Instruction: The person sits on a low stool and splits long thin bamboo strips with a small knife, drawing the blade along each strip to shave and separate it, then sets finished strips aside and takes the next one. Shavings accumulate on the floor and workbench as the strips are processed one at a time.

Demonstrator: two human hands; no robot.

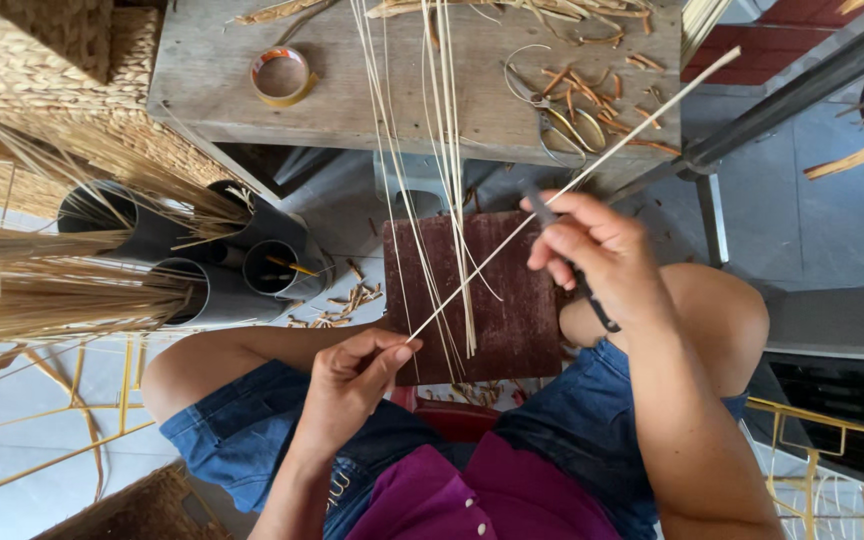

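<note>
while pinched by both hands' fingers [384, 352], pale thin straight reed strip [592, 170], dark knife [577, 275] alongside

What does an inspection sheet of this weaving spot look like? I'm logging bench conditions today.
Surface: worn wooden bench, scuffed.
Job's things: long pale strip held between both hands; dark-handled tool in the right hand.
Clutter: tape roll, scissors, orange offcuts, loose strips.
Grippers: left hand pinches the strip's end; right hand grips tool and strip.
Cables: nothing seen.
Surroundings: grey tubes holding reed bundles, woven baskets, dark red board.
</note>
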